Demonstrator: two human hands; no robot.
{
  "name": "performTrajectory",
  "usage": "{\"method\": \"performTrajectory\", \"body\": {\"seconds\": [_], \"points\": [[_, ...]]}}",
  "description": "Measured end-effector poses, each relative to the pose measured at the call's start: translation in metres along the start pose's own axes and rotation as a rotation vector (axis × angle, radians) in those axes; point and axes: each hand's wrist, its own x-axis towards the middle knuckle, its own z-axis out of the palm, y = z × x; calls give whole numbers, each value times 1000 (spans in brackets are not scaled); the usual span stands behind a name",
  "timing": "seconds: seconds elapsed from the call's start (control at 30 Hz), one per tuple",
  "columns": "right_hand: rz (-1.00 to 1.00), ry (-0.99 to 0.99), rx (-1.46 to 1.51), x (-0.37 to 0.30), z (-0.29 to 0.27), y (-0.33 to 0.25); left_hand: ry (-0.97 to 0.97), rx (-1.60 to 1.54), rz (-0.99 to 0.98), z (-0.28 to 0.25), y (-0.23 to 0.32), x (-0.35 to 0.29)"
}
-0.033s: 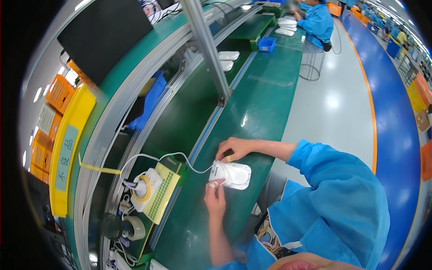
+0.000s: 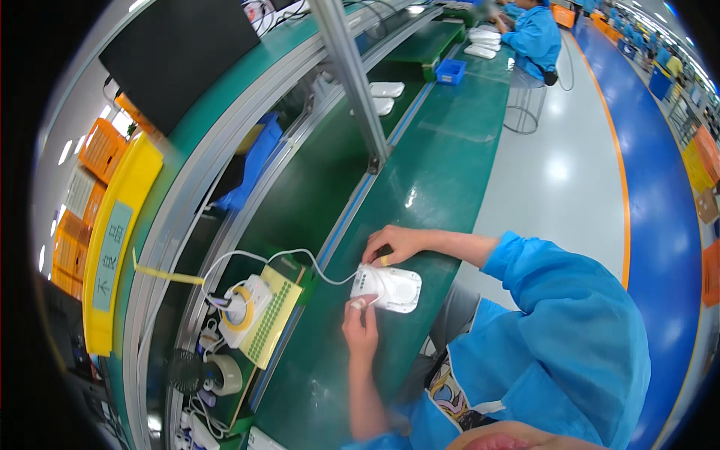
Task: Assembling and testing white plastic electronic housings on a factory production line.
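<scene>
A flat white plastic device (image 2: pixel 397 291) with rounded corners and a recessed oval outline lies on the green bench top. A row of small dark marks lines its left end, and a thin white cable (image 2: pixel 306 253) runs to that end. My right hand (image 2: pixel 397 244) curls over the device's far left corner, fingertips pressed on its edge; a yellowish band wraps one finger. At the near left corner, my left hand (image 2: pixel 360 322) pinches the edge beside a loop of the cable, with a pale wrap on one fingertip. The exact fingertip contacts are partly hidden.
A white-and-yellow round plug unit (image 2: pixel 238 307) sits on a yellow dotted board (image 2: pixel 271 324), left of the bench top. Nearby is a small black fan (image 2: pixel 186 372). A metal post (image 2: pixel 349 82) rises beyond my hands. Farther off stand a blue tray (image 2: pixel 451 72) and a seated co-worker (image 2: pixel 534 41).
</scene>
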Motion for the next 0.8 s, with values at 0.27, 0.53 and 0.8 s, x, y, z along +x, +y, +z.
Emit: {"method": "performTrajectory", "body": {"seconds": [0.27,0.53,0.8], "points": [[25,-8,29,3,1,-8,9,-33,-46,-3,1,-2],[53,-24,21,3,-1,-9,-24,-44,-40,-4,5,1],[47,-21,26,5,0,-8,-17,-47,-45,-5,4,0]]}}
